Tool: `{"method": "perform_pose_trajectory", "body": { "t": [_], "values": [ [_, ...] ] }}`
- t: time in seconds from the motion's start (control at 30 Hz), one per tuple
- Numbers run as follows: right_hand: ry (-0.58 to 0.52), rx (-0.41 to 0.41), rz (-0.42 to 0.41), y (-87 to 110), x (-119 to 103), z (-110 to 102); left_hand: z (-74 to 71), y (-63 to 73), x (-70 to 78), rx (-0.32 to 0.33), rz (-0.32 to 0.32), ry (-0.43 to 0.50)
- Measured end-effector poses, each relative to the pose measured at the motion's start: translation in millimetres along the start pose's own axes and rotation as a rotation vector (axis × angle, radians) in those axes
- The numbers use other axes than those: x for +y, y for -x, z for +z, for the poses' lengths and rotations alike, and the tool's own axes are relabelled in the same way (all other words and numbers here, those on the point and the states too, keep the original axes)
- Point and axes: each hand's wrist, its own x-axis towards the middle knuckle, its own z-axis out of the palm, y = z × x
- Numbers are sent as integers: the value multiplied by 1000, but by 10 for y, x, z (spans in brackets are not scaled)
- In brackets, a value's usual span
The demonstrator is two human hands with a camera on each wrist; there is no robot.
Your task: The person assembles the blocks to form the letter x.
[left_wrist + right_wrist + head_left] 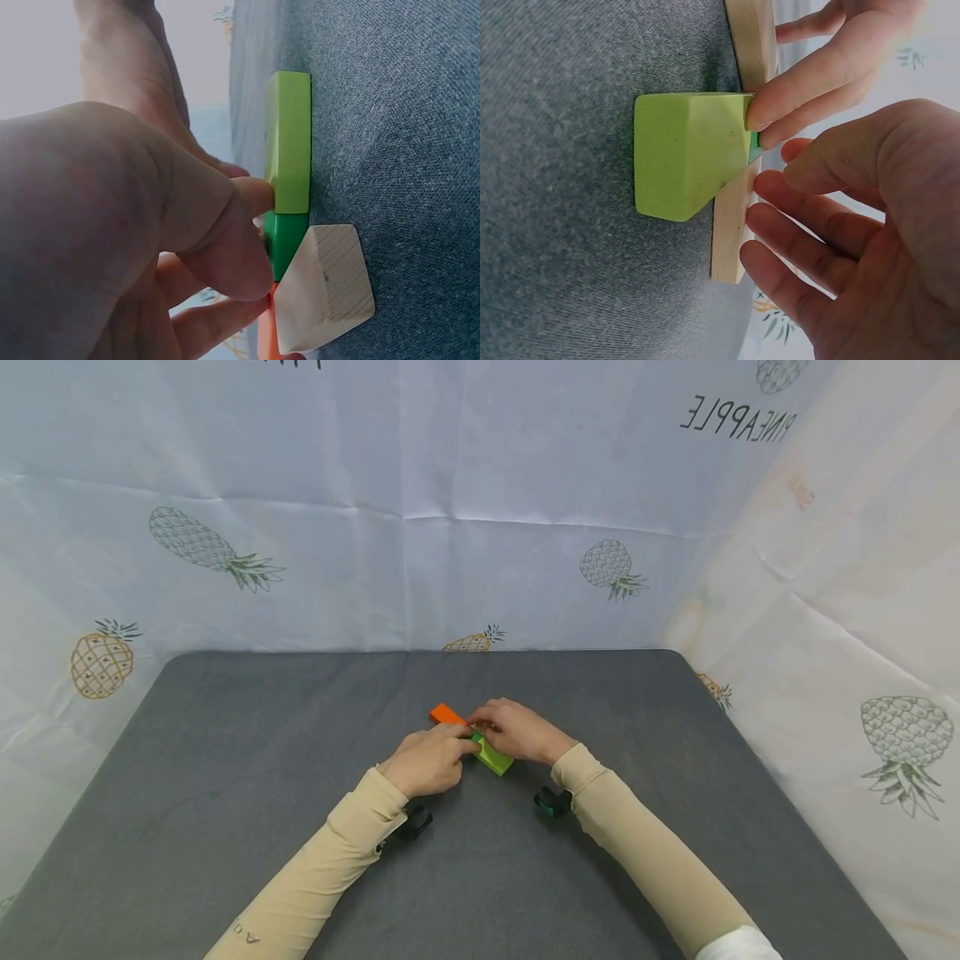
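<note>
A lime green block [293, 142], a dark green block [286, 241] and an orange block [446, 713] lie end to end in a row on the grey cloth. A plain wooden block [324, 289] sits against the row on the left hand's side. On the other side is another wooden piece [733, 225]. My left hand [427, 760] reaches in with fairly straight fingers, one fingertip touching the lime block where it meets the dark green. My right hand [521, 731] is over the row's far side, its loosely bent fingertips right at the second wooden piece.
The grey table [225, 827] runs to a pale curtain [337, 443] printed with pineapples. Black wrist cameras hang under both wrists, the left camera [414, 822] and the right camera [551, 802] both close to the cloth.
</note>
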Motion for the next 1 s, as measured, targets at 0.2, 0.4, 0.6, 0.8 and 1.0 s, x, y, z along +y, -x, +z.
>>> {"method": "perform_pose_trajectory", "body": {
  "t": [0.2, 0.4, 0.6, 0.8, 1.0],
  "values": [
    [10, 2, -11, 2, -3, 8, 11, 12, 6, 2, 16, -8],
    [22, 14, -31, 2, 9, 25, 6, 20, 5, -5, 37, -25],
    [21, 11, -27, 8, 8, 31, -54, 51, 13, -19, 52, -37],
    [46, 18, -49, 13, 14, 49, -271, 151, 17, -6, 9, 49],
    [63, 25, -34, 27, 14, 78, -470, 270, -74, 16, -158, 137]
  ]
}}
